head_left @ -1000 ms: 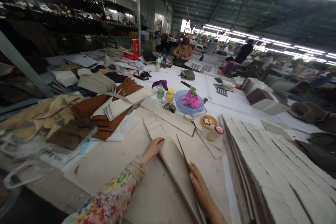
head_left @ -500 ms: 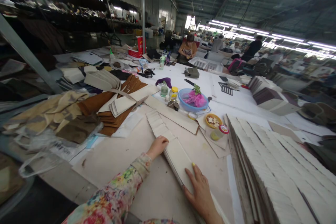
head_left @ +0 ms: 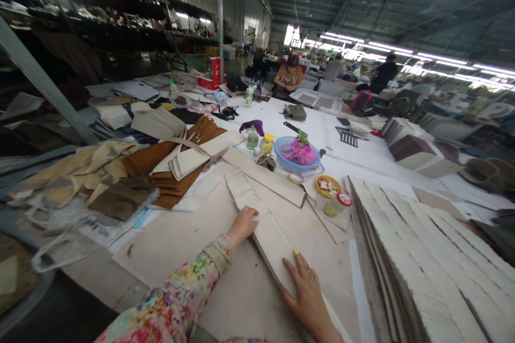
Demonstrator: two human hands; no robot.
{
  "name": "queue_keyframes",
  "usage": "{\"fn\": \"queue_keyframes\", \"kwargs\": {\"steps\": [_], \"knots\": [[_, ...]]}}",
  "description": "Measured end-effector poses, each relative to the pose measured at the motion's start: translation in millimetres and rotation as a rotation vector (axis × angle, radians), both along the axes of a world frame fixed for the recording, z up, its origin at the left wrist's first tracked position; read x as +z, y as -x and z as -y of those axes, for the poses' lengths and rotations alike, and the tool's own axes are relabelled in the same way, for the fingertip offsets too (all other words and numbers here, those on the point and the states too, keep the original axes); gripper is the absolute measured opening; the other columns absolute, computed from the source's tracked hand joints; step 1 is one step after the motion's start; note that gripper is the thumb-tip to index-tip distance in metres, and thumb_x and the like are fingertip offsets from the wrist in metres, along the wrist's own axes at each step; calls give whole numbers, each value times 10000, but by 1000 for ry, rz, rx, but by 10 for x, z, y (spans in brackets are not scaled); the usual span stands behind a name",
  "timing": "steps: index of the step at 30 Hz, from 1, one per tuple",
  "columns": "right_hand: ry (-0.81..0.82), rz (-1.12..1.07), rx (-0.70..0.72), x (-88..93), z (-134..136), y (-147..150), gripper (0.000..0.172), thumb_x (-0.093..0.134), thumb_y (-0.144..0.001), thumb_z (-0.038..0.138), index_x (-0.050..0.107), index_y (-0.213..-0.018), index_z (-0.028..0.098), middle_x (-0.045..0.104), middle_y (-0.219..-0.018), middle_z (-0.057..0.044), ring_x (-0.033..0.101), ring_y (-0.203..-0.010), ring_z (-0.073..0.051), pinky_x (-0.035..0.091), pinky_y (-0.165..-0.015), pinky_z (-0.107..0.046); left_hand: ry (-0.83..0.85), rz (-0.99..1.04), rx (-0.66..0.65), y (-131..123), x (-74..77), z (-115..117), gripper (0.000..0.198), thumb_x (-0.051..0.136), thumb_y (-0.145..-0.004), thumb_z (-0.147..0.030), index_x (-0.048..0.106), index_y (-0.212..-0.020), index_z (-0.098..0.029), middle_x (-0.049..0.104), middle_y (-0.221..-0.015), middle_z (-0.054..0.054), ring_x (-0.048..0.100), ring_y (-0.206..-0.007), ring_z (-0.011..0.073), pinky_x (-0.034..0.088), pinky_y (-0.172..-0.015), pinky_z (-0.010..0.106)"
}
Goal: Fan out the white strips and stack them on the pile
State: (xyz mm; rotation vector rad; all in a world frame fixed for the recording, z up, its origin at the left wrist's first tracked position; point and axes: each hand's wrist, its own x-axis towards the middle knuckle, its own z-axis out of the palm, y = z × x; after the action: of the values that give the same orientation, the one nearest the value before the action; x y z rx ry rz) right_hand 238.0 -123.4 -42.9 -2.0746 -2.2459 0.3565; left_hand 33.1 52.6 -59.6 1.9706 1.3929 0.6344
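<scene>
A long stack of cream strips [head_left: 274, 244] lies diagonally across the beige board [head_left: 161, 257] in front of me. My left hand [head_left: 243, 225] rests at the stack's left edge about midway, its fingers curled together over the strips. Lower down, my right hand [head_left: 304, 290] lies on the same stack with its fingers spread. A yellow covering shows on one fingertip. Beyond my left hand, the far part of the stack [head_left: 240, 188] shows overlapping, wrinkled strip ends.
Large layered cream stacks [head_left: 418, 252] stand at the right. Behind are a blue basin [head_left: 281, 161] with a pink bag, a red-lidded jar [head_left: 336, 206] and a yellow bowl [head_left: 317, 186]. Brown pieces [head_left: 171, 193] and camouflage cloth [head_left: 80, 171] lie left. A person [head_left: 290, 76] sits across the table.
My hands hold nearly the same positions on the stack. The whole view has shifted very slightly. The person across the table has raised their head a little.
</scene>
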Motion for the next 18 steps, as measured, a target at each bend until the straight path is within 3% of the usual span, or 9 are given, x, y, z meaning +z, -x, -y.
{"fn": "queue_keyframes", "kwargs": {"steps": [5,8,13,18], "knots": [[27,10,-10,-5,-5,3,537,430,-763,426,337,-1276,298,250,-1401,-76,219,-1279,-249,271,-989,-431,136,-215,6,3,167,-108,244,552,-669,-239,559,-890,-136,583,-824,80,548,-779,200,400,-696,283],[37,8,-12,-16,-11,-2,535,435,-760,427,347,-1271,295,251,-1400,-81,223,-1277,-254,277,-987,-431,181,-239,-20,-2,213,-162,183,546,-692,-297,589,-783,-144,591,-739,68,556,-722,200,397,-655,281],[20,18,-10,-48,-15,-8,540,431,-760,432,339,-1274,295,252,-1401,-77,216,-1280,-245,276,-989,-420,58,-195,-16,4,166,-140,137,518,-731,-249,603,-684,-153,563,-818,63,526,-827,171,375,-758,256],[4,31,10,-39,-81,51,541,430,-762,410,333,-1279,286,243,-1403,-81,218,-1280,-240,286,-982,-414,60,-121,43,60,88,-165,101,541,-722,-219,587,-666,-149,522,-775,31,510,-745,136,386,-706,240]]}}
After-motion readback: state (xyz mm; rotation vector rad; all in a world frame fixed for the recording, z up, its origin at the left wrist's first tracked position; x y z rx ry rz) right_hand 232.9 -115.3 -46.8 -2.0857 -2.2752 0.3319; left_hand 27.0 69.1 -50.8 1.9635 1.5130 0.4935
